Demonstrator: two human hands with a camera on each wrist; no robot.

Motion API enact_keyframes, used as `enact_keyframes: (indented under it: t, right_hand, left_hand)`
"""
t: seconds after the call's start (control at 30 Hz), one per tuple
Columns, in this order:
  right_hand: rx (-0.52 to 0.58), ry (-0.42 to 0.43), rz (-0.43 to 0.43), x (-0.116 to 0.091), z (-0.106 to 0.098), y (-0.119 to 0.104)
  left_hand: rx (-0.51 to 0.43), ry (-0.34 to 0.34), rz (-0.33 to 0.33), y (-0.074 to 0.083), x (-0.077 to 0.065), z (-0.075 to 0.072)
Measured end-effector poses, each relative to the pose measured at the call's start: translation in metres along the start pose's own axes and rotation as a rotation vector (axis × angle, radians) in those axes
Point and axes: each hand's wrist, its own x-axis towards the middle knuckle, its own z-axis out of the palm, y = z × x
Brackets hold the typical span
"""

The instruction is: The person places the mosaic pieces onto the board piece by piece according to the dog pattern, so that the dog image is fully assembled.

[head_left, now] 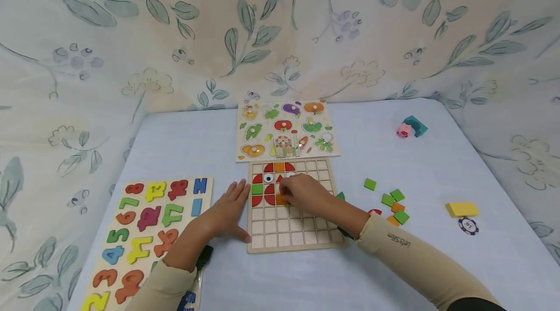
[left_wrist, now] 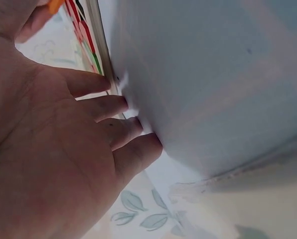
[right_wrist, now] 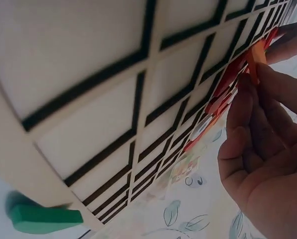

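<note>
Beige sleeves [head_left: 422, 267], dark "Let'sSlim" lettering [head_left: 399, 240] on right

Your table [head_left: 188, 141] carries a number board [head_left: 189, 206] along its left edge; a vegetable board [head_left: 264, 125] by its far edge; a grid board [head_left: 284, 239] mid-table; a toy pig [head_left: 404, 129] near its far right corner.

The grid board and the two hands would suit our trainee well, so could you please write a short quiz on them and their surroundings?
1. What does the right hand pinch?
a) a green tile
b) an orange tile
c) a red tile

2. True or false: the left hand holds the yellow block.

3. In the head view, which lies nearer the grid board: the pig or the vegetable puzzle?

Key:
1. b
2. False; it holds nothing and is at the grid board's left edge in the head view.
3. The vegetable puzzle.
</note>
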Motion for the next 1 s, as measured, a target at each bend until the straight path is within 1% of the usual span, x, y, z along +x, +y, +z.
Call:
enact_keyframes:
  t: [0.17, 0.27, 0.33, 0.37, 0.43, 0.47, 0.53, 0.63, 0.7, 0.77, 0.8, 0.87, 0.93, 1.0]
  right_hand:
    - [-0.098, 0.047, -0.064, 0.002, 0.003, 0.003]
    - [-0.163, 0.055, -0.110, 0.003, 0.006, 0.003]
    - [-0.179, 0.064, -0.125, -0.001, 0.004, 0.007]
    - [-0.175, 0.064, -0.119, -0.004, 0.001, 0.010]
    - [-0.157, 0.065, -0.085, -0.010, -0.006, 0.018]
    - [-0.153, 0.064, -0.053, -0.014, -0.010, 0.024]
    - [-0.161, 0.067, 0.031, -0.023, -0.022, 0.038]
    - [-0.222, 0.064, 0.181, -0.041, -0.038, 0.066]
    - [-0.257, 0.036, 0.283, -0.055, -0.046, 0.086]
    - [-0.268, -0.006, 0.362, -0.069, -0.051, 0.104]
    - [-0.264, -0.028, 0.389, -0.075, -0.052, 0.111]
    - [-0.251, -0.056, 0.412, -0.084, -0.053, 0.124]
    - [-0.227, -0.067, 0.410, -0.089, -0.053, 0.131]
    - [-0.211, -0.061, 0.398, -0.089, -0.053, 0.132]
  left_hand:
    - [0.004, 0.001, 0.006, 0.001, 0.001, -0.002]
    - [0.004, 0.006, 0.008, -0.002, 0.000, 0.000]
    - [0.008, 0.008, 0.015, 0.000, 0.001, 0.001]
    - [0.013, 0.008, 0.017, 0.000, 0.002, 0.001]
    - [0.016, 0.008, 0.013, 0.001, 0.001, 0.001]
    - [0.014, 0.007, 0.013, 0.001, 0.001, 0.001]
    - [0.013, 0.007, 0.010, 0.000, 0.000, 0.000]
    - [0.005, 0.013, 0.011, -0.001, -0.002, 0.000]
    - [0.012, 0.009, 0.013, -0.002, -0.002, -0.001]
    - [0.019, 0.008, 0.020, -0.002, -0.002, -0.001]
    - [0.022, 0.007, 0.024, -0.002, -0.002, -0.001]
    - [0.020, 0.003, 0.030, -0.001, -0.001, -0.001]
    - [0.013, 0.001, 0.034, 0.000, 0.000, -0.002]
    - [0.009, -0.001, 0.030, 0.002, 0.000, -0.002]
